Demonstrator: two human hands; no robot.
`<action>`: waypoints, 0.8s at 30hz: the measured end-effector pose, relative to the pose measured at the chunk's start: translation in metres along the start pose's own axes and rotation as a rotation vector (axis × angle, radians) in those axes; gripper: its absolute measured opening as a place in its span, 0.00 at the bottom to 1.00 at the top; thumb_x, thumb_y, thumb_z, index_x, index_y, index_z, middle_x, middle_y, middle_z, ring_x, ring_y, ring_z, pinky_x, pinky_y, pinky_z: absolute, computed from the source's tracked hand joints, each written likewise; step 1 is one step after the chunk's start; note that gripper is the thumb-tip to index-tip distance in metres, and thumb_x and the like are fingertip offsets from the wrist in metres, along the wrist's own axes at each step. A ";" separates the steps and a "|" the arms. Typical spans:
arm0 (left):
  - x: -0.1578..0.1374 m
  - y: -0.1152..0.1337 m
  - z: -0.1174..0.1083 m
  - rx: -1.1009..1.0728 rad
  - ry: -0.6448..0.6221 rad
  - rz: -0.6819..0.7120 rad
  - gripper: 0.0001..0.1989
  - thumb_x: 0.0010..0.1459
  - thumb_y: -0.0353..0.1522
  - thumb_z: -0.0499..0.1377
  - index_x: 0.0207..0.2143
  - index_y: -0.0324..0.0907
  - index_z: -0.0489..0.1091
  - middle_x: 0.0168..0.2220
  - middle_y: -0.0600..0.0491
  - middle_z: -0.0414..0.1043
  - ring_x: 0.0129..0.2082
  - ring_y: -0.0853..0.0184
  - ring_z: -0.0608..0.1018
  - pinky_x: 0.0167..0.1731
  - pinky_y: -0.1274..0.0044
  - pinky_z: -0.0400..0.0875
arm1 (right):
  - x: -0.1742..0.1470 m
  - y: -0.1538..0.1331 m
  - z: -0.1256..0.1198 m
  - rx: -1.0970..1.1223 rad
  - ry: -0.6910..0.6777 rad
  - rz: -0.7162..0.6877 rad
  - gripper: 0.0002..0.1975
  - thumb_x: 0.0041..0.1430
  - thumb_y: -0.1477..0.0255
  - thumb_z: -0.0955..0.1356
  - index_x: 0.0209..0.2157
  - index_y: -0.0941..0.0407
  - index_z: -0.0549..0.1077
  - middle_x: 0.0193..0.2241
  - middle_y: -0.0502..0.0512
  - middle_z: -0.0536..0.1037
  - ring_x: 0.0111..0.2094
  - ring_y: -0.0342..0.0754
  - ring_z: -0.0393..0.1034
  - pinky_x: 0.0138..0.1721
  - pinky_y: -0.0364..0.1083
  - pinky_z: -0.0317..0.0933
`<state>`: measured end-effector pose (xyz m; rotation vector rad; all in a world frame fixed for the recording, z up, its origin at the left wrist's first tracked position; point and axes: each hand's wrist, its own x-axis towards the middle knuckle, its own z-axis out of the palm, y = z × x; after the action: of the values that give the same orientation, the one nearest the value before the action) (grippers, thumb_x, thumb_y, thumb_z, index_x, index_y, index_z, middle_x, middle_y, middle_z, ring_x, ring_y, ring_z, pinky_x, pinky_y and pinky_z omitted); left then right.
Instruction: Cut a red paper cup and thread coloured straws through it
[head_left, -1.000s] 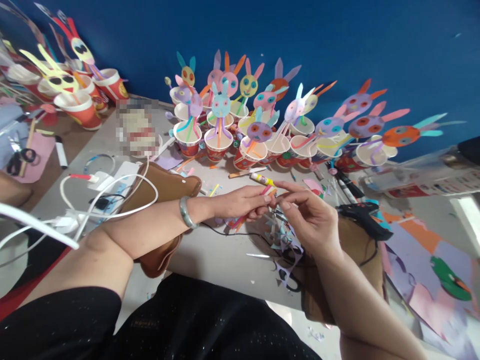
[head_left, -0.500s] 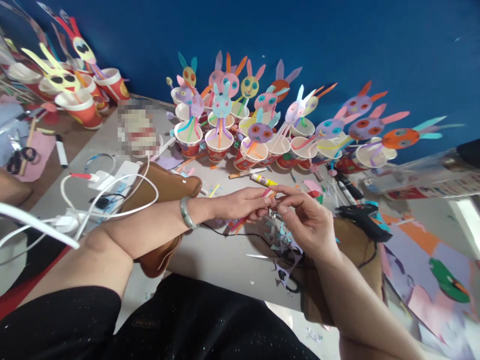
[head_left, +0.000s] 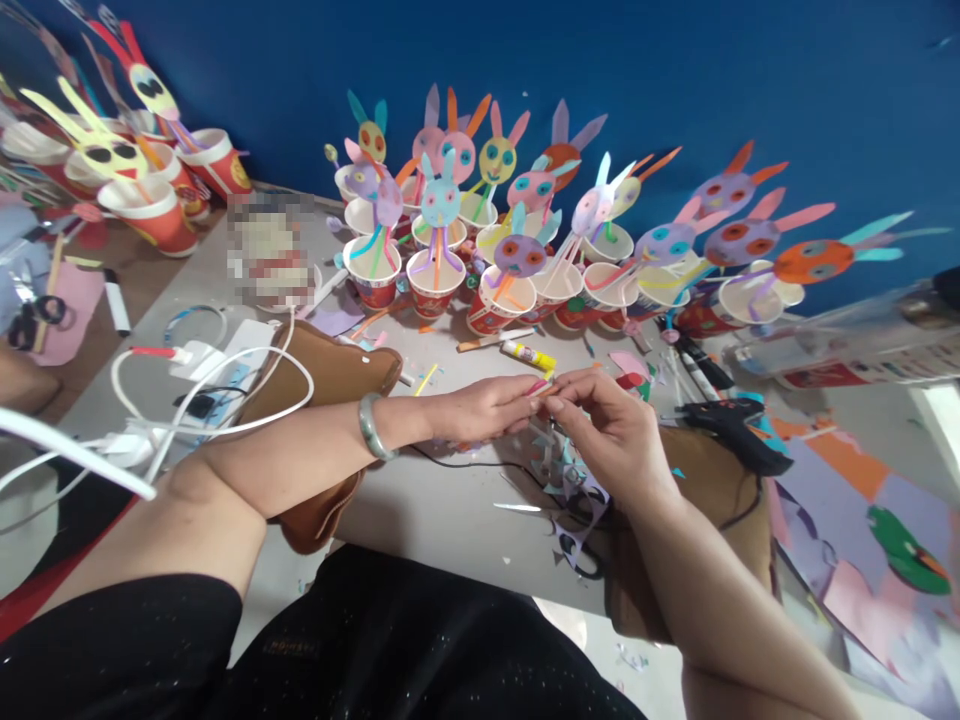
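My left hand, with a bangle at its wrist, is closed around narrow coloured paper strips. Pink and orange ends show past its fingertips; the rest is hidden in the palm. My right hand meets it from the right, thumb and forefinger pinching the strip ends. Just beyond the hands lie a yellow glue stick and a brown stick. Below the right hand are lilac paper offcuts and dark-handled scissors, partly covered.
Red paper cups with rabbit-faced paper figures line the blue wall. A black glue gun rests at the right, near coloured paper sheets. White cables and a power strip lie at the left. Another person's arm shows at the left edge.
My fingertips have drawn closer together around the strip ends. The strips that stuck out beneath my left hand are now mostly hidden. The view has shifted slightly.
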<state>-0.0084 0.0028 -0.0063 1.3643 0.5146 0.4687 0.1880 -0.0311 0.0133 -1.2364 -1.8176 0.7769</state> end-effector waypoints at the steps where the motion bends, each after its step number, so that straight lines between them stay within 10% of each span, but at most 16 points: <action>1: 0.000 -0.001 0.000 0.031 0.011 0.035 0.20 0.69 0.50 0.50 0.35 0.42 0.59 0.27 0.60 0.59 0.23 0.76 0.61 0.25 0.80 0.59 | 0.000 0.000 0.001 -0.005 0.001 0.001 0.08 0.64 0.69 0.71 0.29 0.52 0.73 0.32 0.52 0.77 0.36 0.49 0.73 0.42 0.50 0.66; 24: 0.000 0.002 0.000 0.406 0.068 0.075 0.12 0.71 0.39 0.48 0.37 0.42 0.63 0.32 0.55 0.68 0.35 0.68 0.71 0.41 0.74 0.67 | 0.005 -0.005 0.004 -0.027 0.006 0.124 0.20 0.60 0.56 0.73 0.22 0.53 0.69 0.27 0.53 0.76 0.30 0.49 0.71 0.35 0.49 0.65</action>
<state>-0.0085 0.0037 -0.0043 1.7658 0.6395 0.4903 0.1812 -0.0286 0.0167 -1.3785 -1.7649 0.8186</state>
